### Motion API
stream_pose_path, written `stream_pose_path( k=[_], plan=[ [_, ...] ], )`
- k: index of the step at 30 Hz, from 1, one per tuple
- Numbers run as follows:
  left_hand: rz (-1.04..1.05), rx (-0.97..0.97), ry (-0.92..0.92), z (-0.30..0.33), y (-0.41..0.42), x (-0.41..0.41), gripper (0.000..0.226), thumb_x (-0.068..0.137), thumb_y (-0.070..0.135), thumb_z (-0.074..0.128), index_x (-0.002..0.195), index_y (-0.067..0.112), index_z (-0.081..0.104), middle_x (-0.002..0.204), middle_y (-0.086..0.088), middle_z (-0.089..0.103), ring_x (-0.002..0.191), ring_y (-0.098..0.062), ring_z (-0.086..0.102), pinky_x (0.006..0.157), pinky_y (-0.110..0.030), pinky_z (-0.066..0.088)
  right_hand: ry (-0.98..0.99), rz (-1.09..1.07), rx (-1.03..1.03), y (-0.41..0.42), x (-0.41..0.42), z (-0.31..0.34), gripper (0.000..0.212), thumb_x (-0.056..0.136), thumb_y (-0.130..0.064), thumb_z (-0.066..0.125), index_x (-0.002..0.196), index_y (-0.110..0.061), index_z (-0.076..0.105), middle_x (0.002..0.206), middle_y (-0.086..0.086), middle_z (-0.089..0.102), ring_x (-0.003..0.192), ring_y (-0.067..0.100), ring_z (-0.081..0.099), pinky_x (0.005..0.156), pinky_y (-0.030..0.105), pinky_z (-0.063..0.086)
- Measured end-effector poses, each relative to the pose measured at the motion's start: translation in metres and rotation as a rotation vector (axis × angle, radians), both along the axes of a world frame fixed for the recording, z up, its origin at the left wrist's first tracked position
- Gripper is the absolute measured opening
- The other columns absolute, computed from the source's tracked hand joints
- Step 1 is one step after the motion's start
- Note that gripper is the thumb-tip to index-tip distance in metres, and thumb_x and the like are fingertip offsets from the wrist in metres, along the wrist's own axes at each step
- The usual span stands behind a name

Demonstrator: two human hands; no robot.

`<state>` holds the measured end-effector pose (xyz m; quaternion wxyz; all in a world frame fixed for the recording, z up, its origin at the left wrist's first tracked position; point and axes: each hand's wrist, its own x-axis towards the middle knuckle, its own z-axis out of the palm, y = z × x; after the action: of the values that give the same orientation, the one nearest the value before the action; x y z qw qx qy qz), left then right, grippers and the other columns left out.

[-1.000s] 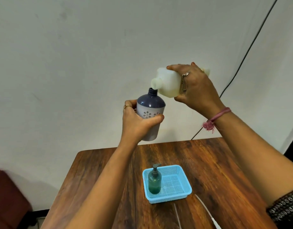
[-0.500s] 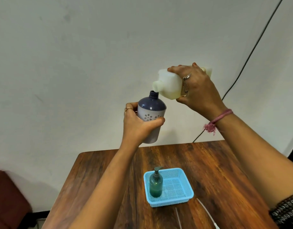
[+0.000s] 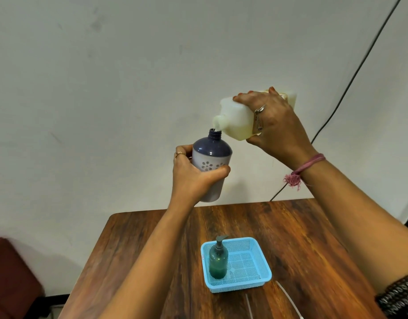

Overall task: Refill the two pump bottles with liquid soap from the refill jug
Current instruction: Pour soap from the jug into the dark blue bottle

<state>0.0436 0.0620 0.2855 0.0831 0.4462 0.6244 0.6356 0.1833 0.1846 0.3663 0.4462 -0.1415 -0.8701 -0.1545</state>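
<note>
Plain pale wall (image 3: 129, 88) fills the upper part of the head view, with a black cable (image 3: 350, 81) running diagonally down its right side toward the far edge of a dark wooden table (image 3: 302, 245). Only the table's far left corner, rounded, and its far and left edges show; past the left edge sits a dark red seat or cushion (image 3: 9, 272), low and partly cut off.

Both hands are raised well above the tabletop, in front of the wall. One pump bottle (image 3: 211, 157), purple-topped with a pale flower-printed body and its pump removed, stands upright in the left hand (image 3: 193, 178), whose fingers and thumb wrap round its body. Just above and to the right, the right hand (image 3: 276, 125) grips the white refill jug (image 3: 237, 120), tipped so that its spout hangs at the bottle's open neck; yellowish soap lies in the jug's lower side.

Near the table's middle a light blue mesh basket (image 3: 256, 282) holds the green pump bottle (image 3: 218, 261), upright with its pump on, against the basket's left wall. Two thin white cords (image 3: 288, 298) lie on the wood just in front of the basket.
</note>
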Motion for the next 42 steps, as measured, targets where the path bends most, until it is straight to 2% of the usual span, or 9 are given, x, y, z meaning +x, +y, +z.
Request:
stream_pose_path(
  k=[20,37,42],
  plan=[
    [0.001,0.008,-0.003,0.0037,-0.0031,0.0018,0.072,0.061,0.022,0.086,0.114,0.026,0.037,0.111,0.003,0.051,0.088,-0.006,0.056,0.059,-0.009,0.044,-0.005,-0.001,0.03,0.0023,0.0008,0.0034,0.07,0.065,-0.005,0.08,0.13,-0.009,0.054,0.126,0.012,0.06,0.119,0.033,0.055,0.111,0.045,0.023],
    [0.001,0.016,-0.025,0.0035,-0.0072,0.0046,0.073,0.06,0.022,0.086,0.113,0.026,0.037,0.112,0.003,0.052,0.089,-0.006,0.056,0.061,-0.011,0.044,0.007,0.005,0.043,-0.0015,0.0042,0.0035,0.07,0.064,-0.003,0.08,0.129,-0.008,0.054,0.125,0.013,0.061,0.117,0.034,0.055,0.11,0.046,0.024],
    [0.003,0.011,-0.022,0.0042,-0.0073,0.0063,0.072,0.061,0.021,0.086,0.112,0.027,0.036,0.11,0.004,0.051,0.087,-0.006,0.056,0.057,-0.007,0.044,0.009,0.008,0.051,-0.002,0.0039,0.0033,0.07,0.064,-0.004,0.08,0.129,-0.008,0.054,0.125,0.013,0.061,0.117,0.035,0.056,0.11,0.047,0.025]
  ],
)
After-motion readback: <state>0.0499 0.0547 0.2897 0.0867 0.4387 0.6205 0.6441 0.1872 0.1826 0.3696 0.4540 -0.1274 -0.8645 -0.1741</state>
